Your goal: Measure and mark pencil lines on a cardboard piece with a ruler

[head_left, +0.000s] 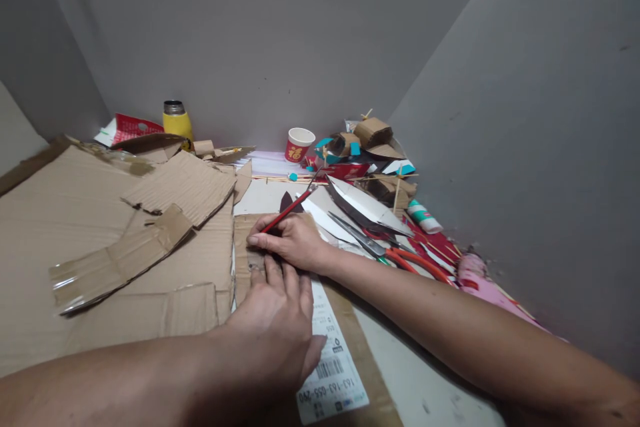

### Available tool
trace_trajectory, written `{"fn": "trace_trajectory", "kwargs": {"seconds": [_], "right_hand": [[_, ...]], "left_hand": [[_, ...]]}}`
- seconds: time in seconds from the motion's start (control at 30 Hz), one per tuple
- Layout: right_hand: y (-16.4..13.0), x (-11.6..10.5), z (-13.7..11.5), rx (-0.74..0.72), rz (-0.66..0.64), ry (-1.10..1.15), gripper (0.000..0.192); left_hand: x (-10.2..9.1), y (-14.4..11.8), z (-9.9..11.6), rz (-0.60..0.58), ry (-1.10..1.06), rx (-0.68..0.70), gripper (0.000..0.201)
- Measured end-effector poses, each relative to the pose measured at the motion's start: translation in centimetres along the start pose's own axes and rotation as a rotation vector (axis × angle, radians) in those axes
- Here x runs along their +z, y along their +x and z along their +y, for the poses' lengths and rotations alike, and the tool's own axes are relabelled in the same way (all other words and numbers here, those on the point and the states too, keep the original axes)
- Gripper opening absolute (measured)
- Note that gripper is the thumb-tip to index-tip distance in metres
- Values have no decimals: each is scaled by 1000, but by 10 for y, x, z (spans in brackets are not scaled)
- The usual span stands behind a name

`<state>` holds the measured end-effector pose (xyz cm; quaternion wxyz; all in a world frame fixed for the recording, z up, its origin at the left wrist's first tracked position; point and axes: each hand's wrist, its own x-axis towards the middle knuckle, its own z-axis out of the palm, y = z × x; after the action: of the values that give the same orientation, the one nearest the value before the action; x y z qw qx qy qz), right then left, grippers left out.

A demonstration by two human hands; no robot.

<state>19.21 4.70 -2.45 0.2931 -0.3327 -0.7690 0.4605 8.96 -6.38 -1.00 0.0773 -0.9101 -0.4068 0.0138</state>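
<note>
My right hand point(295, 240) is closed around a red pencil point(287, 211), which slants up and to the right. The lower tip of the pencil is hidden by my fingers. Just below it my left hand point(280, 300) lies flat, fingers stretched forward, on a brown cardboard piece point(243, 233). A small greyish patch point(256, 260) shows at the fingertips; what it is I cannot make out. On the same cardboard a white printed shipping label point(333, 347) with a barcode is partly covered by my left hand.
Large cardboard sheets point(90, 213) and a taped strip point(125, 260) spread out at left. Scissors point(370, 243) with orange handles lie right of my hands, beside a folded white paper boat shape point(365, 203). Behind stand a red paper cup point(299, 145) and a yellow bottle point(177, 123).
</note>
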Motion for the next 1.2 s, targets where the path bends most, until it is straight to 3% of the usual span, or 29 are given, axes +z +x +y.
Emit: {"fn": "trace_trajectory", "kwargs": {"seconds": [0.77,0.9,1.03,1.2], "right_hand": [[0,1,-1,36,46,-36,15],[0,1,1,44,4,-13,19],[0,1,-1,54,56,-33,17],[-1,0,-4,70,1,-33,18]], "left_hand": [[-6,1,0,-113,-41,4,68],[-7,1,0,-126,-43,0,69],[-7,1,0,-118,-44,-6,69],[-8,0,-1,-120,-47,-1,69]]}}
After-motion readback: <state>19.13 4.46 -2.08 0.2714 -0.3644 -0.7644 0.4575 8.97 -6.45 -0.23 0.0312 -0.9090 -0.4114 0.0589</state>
